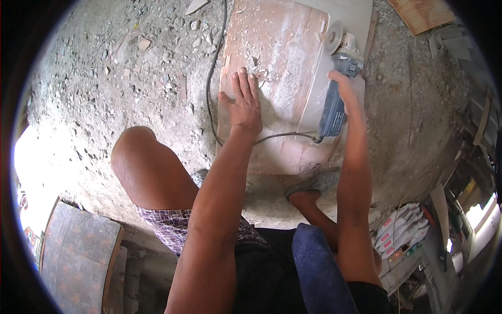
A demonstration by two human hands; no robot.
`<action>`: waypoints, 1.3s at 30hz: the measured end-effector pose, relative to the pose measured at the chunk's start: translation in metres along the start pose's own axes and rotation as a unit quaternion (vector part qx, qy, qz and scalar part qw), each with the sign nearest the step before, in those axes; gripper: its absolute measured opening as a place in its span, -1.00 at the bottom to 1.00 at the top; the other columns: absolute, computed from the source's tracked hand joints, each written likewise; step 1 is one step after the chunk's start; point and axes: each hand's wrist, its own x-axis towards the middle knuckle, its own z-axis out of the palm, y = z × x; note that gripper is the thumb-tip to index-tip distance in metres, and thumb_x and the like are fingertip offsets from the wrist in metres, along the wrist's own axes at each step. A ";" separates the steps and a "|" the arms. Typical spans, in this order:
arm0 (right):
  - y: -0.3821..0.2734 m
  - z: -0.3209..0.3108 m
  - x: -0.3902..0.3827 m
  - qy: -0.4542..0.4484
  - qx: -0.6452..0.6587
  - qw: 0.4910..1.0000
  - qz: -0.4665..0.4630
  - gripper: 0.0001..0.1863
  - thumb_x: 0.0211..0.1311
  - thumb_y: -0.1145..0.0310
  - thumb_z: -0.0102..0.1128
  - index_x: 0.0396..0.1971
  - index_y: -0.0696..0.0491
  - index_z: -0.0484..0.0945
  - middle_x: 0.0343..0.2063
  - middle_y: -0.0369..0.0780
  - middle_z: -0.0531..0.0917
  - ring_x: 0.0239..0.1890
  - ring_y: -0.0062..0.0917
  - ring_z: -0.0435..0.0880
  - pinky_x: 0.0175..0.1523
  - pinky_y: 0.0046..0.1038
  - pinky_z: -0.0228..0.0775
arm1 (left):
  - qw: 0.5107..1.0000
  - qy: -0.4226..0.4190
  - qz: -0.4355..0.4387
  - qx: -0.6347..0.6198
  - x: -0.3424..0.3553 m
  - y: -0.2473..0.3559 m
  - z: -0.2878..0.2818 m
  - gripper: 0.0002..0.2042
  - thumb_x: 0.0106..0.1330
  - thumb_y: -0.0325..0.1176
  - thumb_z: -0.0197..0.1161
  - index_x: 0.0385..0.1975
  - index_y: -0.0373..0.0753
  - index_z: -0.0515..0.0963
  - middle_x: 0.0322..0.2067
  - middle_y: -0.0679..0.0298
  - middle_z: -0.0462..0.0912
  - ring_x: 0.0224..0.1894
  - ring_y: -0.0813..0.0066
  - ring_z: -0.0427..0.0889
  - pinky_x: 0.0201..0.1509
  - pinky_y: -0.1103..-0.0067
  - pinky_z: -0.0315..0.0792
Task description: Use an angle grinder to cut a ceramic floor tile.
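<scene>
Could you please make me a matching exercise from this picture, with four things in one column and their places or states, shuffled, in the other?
Column one
1. left hand
2. right hand
3. angle grinder
4. black cord

Column two
A. blue-bodied, with a pale disc at its far end
B. curves past the left edge of the board, then runs to the tool's near end
C. palm down on the dusty surface
D. gripping the tool's body

Right pairs: 1-C, 2-D, 3-A, 4-B
</scene>
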 end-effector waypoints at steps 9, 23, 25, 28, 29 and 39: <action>0.006 -0.002 -0.021 0.012 0.004 1.000 -0.002 -0.57 -0.19 0.29 0.43 -0.29 0.26 0.66 -0.40 -0.19 0.69 -0.39 -0.49 0.62 -0.23 -0.42 0.46 | 1.000 -0.015 -0.002 -0.011 0.001 0.001 -0.007 -0.14 0.33 -0.22 0.12 0.50 -0.38 -0.22 0.52 -0.13 -0.37 0.55 -0.14 -0.33 0.37 -0.19 0.11; -0.009 0.002 -0.008 0.009 -0.021 1.000 0.014 -0.58 -0.20 0.25 0.40 -0.34 0.26 0.69 -0.42 -0.15 0.70 -0.38 -0.50 0.63 -0.25 -0.39 0.45 | 0.999 -0.032 -0.003 -0.016 -0.002 -0.002 -0.013 -0.23 0.42 -0.25 0.07 0.51 -0.33 -0.19 0.52 -0.09 -0.35 0.56 -0.10 -0.29 0.37 -0.18 0.14; -0.013 0.004 -0.009 0.017 -0.003 1.000 -0.002 -0.59 -0.18 0.27 0.42 -0.34 0.27 0.69 -0.42 -0.17 0.70 -0.39 -0.50 0.63 -0.26 -0.39 0.45 | 0.999 -0.041 -0.006 -0.018 -0.002 -0.003 -0.013 -0.22 0.41 -0.25 0.07 0.51 -0.32 -0.19 0.53 -0.07 -0.35 0.56 -0.10 -0.30 0.37 -0.20 0.11; -0.009 0.003 -0.006 0.000 -0.003 1.000 0.002 -0.61 -0.17 0.29 0.43 -0.34 0.26 0.69 -0.42 -0.19 0.70 -0.40 -0.51 0.62 -0.27 -0.39 0.45 | 0.999 -0.041 -0.005 -0.028 -0.002 -0.003 -0.014 -0.22 0.41 -0.27 0.08 0.51 -0.31 -0.19 0.53 -0.05 -0.35 0.56 -0.09 -0.31 0.37 -0.22 0.10; -0.007 0.003 -0.008 0.000 -0.004 1.000 0.002 -0.61 -0.17 0.29 0.43 -0.34 0.26 0.69 -0.42 -0.19 0.70 -0.40 -0.51 0.62 -0.27 -0.39 0.45 | 0.999 -0.041 -0.006 -0.028 -0.002 -0.003 -0.013 -0.22 0.41 -0.27 0.08 0.51 -0.31 -0.19 0.53 -0.05 -0.35 0.56 -0.09 -0.31 0.37 -0.22 0.10; 0.000 -0.001 -0.013 -0.020 -0.008 1.000 0.014 -0.61 -0.15 0.28 0.41 -0.30 0.21 0.66 -0.40 -0.22 0.67 -0.39 -0.52 0.60 -0.24 -0.42 0.43 | 1.000 -0.003 -0.005 -0.018 0.000 -0.002 0.001 -0.12 0.28 -0.22 0.18 0.50 -0.36 -0.19 0.51 -0.12 -0.33 0.55 -0.13 -0.29 0.36 -0.20 0.12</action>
